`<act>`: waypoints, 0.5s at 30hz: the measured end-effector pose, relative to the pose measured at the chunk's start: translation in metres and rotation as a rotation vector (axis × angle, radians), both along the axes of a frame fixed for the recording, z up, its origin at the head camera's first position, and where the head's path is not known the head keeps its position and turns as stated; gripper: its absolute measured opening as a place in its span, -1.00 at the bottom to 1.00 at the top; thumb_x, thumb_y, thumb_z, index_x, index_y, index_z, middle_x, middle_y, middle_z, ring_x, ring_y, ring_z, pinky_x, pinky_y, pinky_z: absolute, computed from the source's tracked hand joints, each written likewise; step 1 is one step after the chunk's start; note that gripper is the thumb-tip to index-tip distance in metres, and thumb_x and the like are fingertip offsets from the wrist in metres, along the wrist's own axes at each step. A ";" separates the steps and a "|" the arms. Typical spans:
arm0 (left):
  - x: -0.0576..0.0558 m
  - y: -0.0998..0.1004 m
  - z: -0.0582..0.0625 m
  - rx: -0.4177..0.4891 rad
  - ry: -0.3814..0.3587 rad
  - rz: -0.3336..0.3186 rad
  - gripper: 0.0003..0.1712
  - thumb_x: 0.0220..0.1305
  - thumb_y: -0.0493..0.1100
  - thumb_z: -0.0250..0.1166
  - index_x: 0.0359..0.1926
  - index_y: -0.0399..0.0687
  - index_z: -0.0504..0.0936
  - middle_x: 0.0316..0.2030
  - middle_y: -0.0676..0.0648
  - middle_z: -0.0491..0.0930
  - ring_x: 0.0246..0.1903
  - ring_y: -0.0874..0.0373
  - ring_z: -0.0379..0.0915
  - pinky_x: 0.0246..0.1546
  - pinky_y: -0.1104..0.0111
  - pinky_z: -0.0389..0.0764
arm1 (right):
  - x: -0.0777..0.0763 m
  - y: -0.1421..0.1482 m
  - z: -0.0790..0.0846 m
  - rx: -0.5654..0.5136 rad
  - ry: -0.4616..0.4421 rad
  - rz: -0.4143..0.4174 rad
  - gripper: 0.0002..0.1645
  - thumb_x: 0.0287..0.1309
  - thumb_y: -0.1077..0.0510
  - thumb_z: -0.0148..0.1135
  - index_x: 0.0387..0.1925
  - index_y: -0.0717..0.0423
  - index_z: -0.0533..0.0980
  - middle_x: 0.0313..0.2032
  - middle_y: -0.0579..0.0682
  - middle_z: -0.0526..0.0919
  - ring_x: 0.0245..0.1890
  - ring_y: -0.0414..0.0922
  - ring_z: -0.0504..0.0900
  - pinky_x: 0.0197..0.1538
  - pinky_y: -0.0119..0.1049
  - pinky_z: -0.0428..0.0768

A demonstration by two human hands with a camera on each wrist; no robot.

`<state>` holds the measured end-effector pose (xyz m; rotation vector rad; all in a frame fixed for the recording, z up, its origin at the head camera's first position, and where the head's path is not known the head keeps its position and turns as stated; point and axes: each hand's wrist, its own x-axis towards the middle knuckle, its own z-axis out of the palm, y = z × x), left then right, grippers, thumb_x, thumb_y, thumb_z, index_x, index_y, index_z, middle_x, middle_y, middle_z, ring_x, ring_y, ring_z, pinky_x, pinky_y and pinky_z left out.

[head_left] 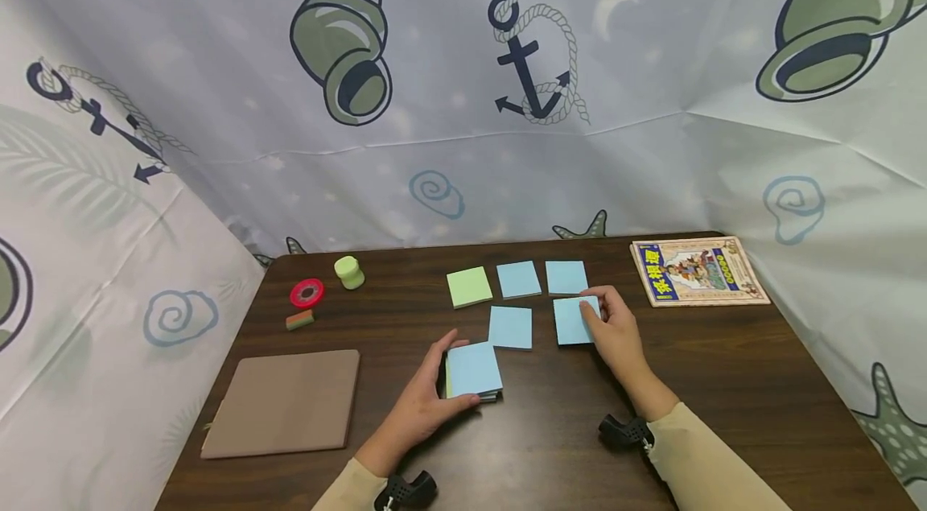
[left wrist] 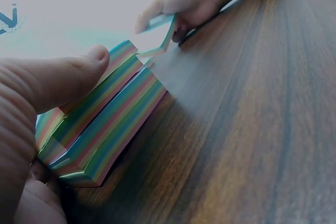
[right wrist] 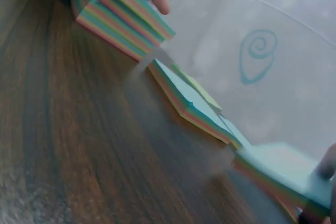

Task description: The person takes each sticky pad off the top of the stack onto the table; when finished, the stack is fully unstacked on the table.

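Note:
My left hand (head_left: 414,408) grips a thick stack of sticky note pads (head_left: 474,370) by its sides, with a light blue pad on top. In the left wrist view the stack (left wrist: 113,114) shows bands of several colours along its edges. To the right, my right hand (head_left: 620,338) pinches the right edge of a light blue pad (head_left: 572,323). Beside that pad lies another blue pad (head_left: 510,327). The row behind them holds a light green pad (head_left: 469,286), a blue pad (head_left: 518,280) and one more blue pad (head_left: 566,278).
On the left lie a beige notebook (head_left: 282,405), an orange and green block (head_left: 299,320), a red ring-shaped roll (head_left: 296,296) and a small light green waisted object (head_left: 350,273). A comic book (head_left: 698,273) lies back right. Printed cloth (head_left: 449,84) hangs behind the dark wooden table (head_left: 550,430).

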<state>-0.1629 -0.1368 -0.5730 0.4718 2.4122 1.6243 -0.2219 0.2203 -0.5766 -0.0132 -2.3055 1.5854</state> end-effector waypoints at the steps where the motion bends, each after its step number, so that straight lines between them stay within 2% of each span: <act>1: 0.000 0.000 0.000 -0.004 0.000 0.002 0.32 0.17 -0.01 0.72 0.75 0.05 0.07 0.59 0.07 0.39 0.50 0.09 0.29 0.56 0.17 0.19 | -0.001 0.001 0.000 0.018 -0.038 0.005 -0.76 0.49 0.24 0.33 0.12 0.13 0.63 -0.43 -0.03 0.33 -0.49 -0.24 0.29 -0.38 -0.36 0.30; 4: 0.002 -0.001 0.002 -0.003 -0.007 0.008 0.32 0.17 -0.02 0.72 0.75 0.05 0.06 0.59 0.07 0.39 0.49 0.10 0.29 0.55 0.23 0.19 | -0.004 0.001 -0.001 0.086 -0.108 0.031 -0.66 0.46 0.21 0.34 0.20 0.06 0.58 -0.41 -0.04 0.34 -0.48 -0.22 0.33 -0.37 -0.34 0.33; 6: 0.002 -0.001 0.002 -0.002 -0.013 0.012 0.32 0.17 -0.03 0.72 0.75 0.05 0.06 0.59 0.07 0.39 0.48 0.10 0.29 0.54 0.22 0.19 | -0.005 0.000 -0.002 0.133 -0.110 0.044 -0.63 0.45 0.19 0.37 0.22 0.02 0.58 -0.43 -0.02 0.36 -0.49 -0.19 0.33 -0.37 -0.32 0.34; 10: 0.002 -0.001 0.003 -0.010 -0.018 0.014 0.32 0.17 -0.02 0.72 0.75 0.05 0.06 0.59 0.09 0.39 0.48 0.11 0.29 0.56 0.10 0.20 | -0.005 -0.001 -0.005 0.237 -0.067 0.049 -0.60 0.39 0.15 0.47 0.20 0.00 0.64 -0.37 0.02 0.41 -0.44 -0.15 0.35 -0.33 -0.28 0.36; 15: 0.001 0.001 0.004 -0.031 0.001 0.011 0.32 0.18 0.03 0.71 0.75 0.06 0.07 0.59 0.12 0.40 0.48 0.11 0.31 0.55 -0.02 0.23 | -0.004 0.000 -0.004 0.333 0.001 0.042 -0.52 0.31 0.15 0.56 0.23 0.05 0.68 -0.18 0.11 0.58 -0.23 -0.06 0.39 -0.17 -0.15 0.36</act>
